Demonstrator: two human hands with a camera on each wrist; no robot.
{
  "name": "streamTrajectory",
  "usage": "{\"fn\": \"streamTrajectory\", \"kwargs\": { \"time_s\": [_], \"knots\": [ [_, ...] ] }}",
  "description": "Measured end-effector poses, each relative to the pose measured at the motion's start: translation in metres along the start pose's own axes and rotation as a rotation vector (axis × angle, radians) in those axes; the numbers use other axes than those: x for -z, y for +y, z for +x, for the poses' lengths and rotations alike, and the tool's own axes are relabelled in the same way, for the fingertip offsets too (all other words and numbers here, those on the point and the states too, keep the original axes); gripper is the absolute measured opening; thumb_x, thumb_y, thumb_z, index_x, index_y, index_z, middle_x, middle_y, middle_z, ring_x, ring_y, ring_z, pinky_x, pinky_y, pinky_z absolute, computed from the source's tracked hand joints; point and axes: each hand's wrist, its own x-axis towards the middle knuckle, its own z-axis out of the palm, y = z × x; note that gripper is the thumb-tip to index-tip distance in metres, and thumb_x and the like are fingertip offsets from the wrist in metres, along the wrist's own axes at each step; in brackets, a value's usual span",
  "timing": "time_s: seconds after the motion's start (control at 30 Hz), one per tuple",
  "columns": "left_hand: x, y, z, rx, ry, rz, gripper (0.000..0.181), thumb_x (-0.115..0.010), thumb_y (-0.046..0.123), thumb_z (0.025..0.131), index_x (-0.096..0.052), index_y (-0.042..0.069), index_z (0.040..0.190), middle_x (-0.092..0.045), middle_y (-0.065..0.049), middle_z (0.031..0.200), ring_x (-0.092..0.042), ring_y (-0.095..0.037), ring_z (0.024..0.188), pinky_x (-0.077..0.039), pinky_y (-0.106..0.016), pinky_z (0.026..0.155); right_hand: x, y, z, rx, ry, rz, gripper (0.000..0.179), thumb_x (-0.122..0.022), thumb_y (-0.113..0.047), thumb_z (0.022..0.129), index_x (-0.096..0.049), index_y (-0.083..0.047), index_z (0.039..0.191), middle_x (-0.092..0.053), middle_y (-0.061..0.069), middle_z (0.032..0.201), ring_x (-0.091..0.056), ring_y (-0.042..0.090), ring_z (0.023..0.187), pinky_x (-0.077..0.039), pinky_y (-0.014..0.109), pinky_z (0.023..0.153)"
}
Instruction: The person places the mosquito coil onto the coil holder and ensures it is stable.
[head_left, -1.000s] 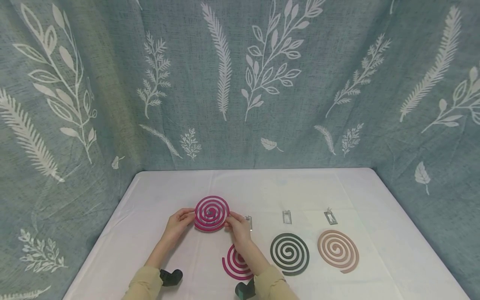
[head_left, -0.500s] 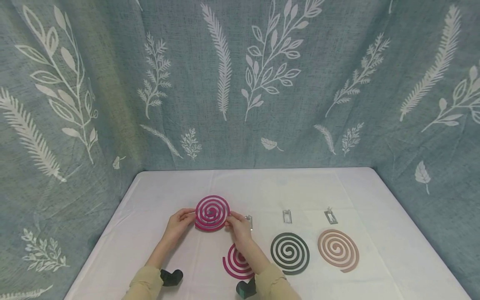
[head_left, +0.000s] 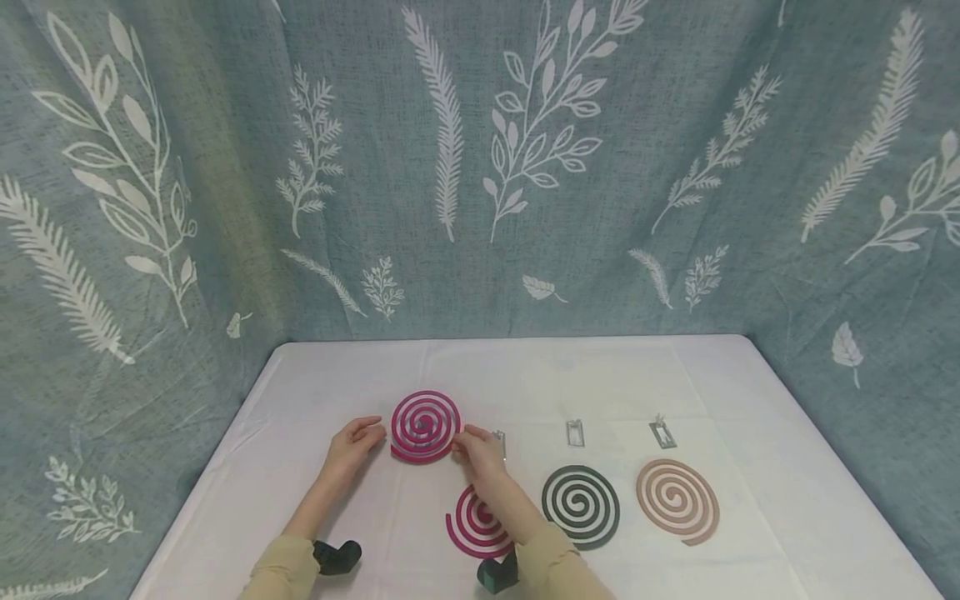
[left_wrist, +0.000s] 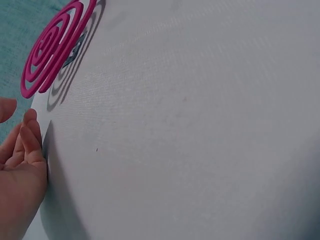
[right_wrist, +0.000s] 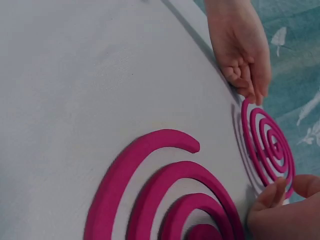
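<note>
A magenta mosquito coil [head_left: 425, 423] is raised off the white table, over a small metal stand [left_wrist: 74, 54] seen beneath it in the left wrist view. My right hand [head_left: 483, 458] pinches the coil's right edge between thumb and fingers. Just off its left edge, my left hand [head_left: 351, 446] holds nothing, a narrow gap showing between fingertips and coil. A second magenta coil [head_left: 483, 514] lies flat, partly hidden under my right forearm.
To the right lie a dark green coil [head_left: 579, 502] and a tan coil [head_left: 673, 497]. Behind them are metal stands, one in the middle [head_left: 569, 434] and a tilted one [head_left: 657, 435]; another stand [head_left: 501, 445] sits beside my right hand. Patterned curtain [head_left: 480, 167] encloses the table.
My left hand has let go of the raised coil and drawn slightly left. The right hand stays at the coil's edge, and the coil keeps its place.
</note>
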Motion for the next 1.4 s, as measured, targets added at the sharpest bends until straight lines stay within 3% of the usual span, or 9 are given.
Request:
{"fn": "streamTrajectory", "kwargs": {
  "time_s": [0.13, 0.23, 0.37, 0.53, 0.7, 0.8, 0.9, 1.13, 1.4],
  "knots": [
    [0.003, 0.003, -0.003, 0.004, 0.018, -0.024, 0.042, -0.054, 0.016, 0.096, -0.048, -0.005, 0.131, -0.060, -0.022, 0.123, -0.053, 0.013, 0.082, -0.046, -0.014, 0.082, 0.003, 0.002, 0.003, -0.003, 0.011, -0.063, 0.057, -0.057, -0.004, 0.087, -0.034, 0.015, 0.136, -0.055, 0.027, 0.120, -0.062, 0.025, 0.097, -0.048, 0.035, 0.098],
    [0.006, 0.003, -0.004, 0.008, 0.057, 0.003, 0.042, -0.055, 0.017, 0.095, -0.049, -0.005, 0.130, -0.062, -0.021, 0.118, -0.051, 0.013, 0.078, -0.043, -0.011, 0.074, 0.006, -0.003, -0.001, -0.005, 0.002, -0.100, 0.056, -0.057, -0.006, 0.088, -0.034, 0.015, 0.135, -0.054, 0.028, 0.123, -0.058, 0.032, 0.111, -0.046, 0.038, 0.102],
    [0.013, 0.004, -0.005, 0.022, 0.118, 0.036, 0.040, -0.054, 0.019, 0.095, -0.050, -0.004, 0.128, -0.062, -0.018, 0.110, -0.050, 0.007, 0.077, -0.043, -0.012, 0.069, 0.008, -0.008, -0.005, -0.005, -0.047, -0.112, 0.046, -0.058, -0.007, 0.089, -0.044, 0.015, 0.127, -0.063, 0.013, 0.099, -0.062, 0.020, 0.093, -0.051, 0.033, 0.095],
    [0.018, 0.010, -0.005, 0.019, 0.145, 0.002, 0.040, -0.053, 0.019, 0.096, -0.050, -0.003, 0.128, -0.060, -0.009, 0.106, -0.051, 0.003, 0.078, -0.045, -0.013, 0.070, 0.009, -0.013, -0.008, 0.007, -0.161, -0.095, 0.024, -0.058, -0.005, 0.089, -0.060, 0.011, 0.107, -0.060, -0.005, 0.076, -0.056, 0.007, 0.073, -0.052, 0.022, 0.079],
    [0.019, 0.018, -0.009, -0.029, 0.135, -0.004, 0.039, -0.055, 0.018, 0.096, -0.051, -0.003, 0.128, -0.060, -0.009, 0.107, -0.049, 0.009, 0.079, -0.044, -0.009, 0.073, 0.013, -0.022, -0.015, -0.013, -0.233, -0.129, 0.039, -0.056, -0.008, 0.091, -0.052, 0.012, 0.124, -0.066, 0.011, 0.102, -0.062, 0.011, 0.088, -0.051, 0.030, 0.092],
    [0.021, 0.025, -0.011, -0.063, 0.123, 0.005, 0.038, -0.055, 0.016, 0.095, -0.051, -0.004, 0.128, -0.060, -0.011, 0.109, -0.049, 0.012, 0.080, -0.043, -0.007, 0.074, 0.019, -0.029, -0.018, -0.025, -0.284, -0.209, 0.047, -0.055, -0.011, 0.092, -0.044, 0.013, 0.132, -0.058, 0.023, 0.124, -0.063, 0.024, 0.106, -0.046, 0.036, 0.102],
    [0.023, 0.031, -0.013, -0.096, 0.114, 0.016, 0.036, -0.054, 0.013, 0.095, -0.051, -0.005, 0.127, -0.060, -0.018, 0.112, -0.048, 0.013, 0.081, -0.043, -0.007, 0.075, 0.028, -0.035, -0.021, -0.010, -0.331, -0.302, 0.049, -0.055, -0.013, 0.093, -0.044, 0.011, 0.134, -0.051, 0.026, 0.134, -0.056, 0.032, 0.120, -0.044, 0.040, 0.103],
    [0.025, 0.043, -0.016, -0.172, 0.071, 0.088, 0.037, -0.054, 0.019, 0.096, -0.053, -0.002, 0.127, -0.058, -0.021, 0.121, -0.048, 0.012, 0.087, -0.042, -0.008, 0.080, 0.055, -0.050, -0.026, 0.054, -0.391, -0.495, 0.050, -0.058, -0.019, 0.092, -0.047, 0.005, 0.134, -0.047, 0.023, 0.139, -0.052, 0.033, 0.124, -0.044, 0.041, 0.103],
    [0.023, 0.051, -0.019, -0.313, 0.020, 0.119, 0.034, -0.056, 0.020, 0.096, -0.056, -0.001, 0.123, -0.061, -0.018, 0.118, -0.049, 0.010, 0.094, -0.042, -0.009, 0.086, 0.081, -0.060, -0.026, 0.110, -0.438, -0.652, 0.052, -0.058, -0.025, 0.091, -0.050, 0.003, 0.133, -0.053, 0.021, 0.134, -0.057, 0.030, 0.117, -0.043, 0.046, 0.102]
  ]
}}
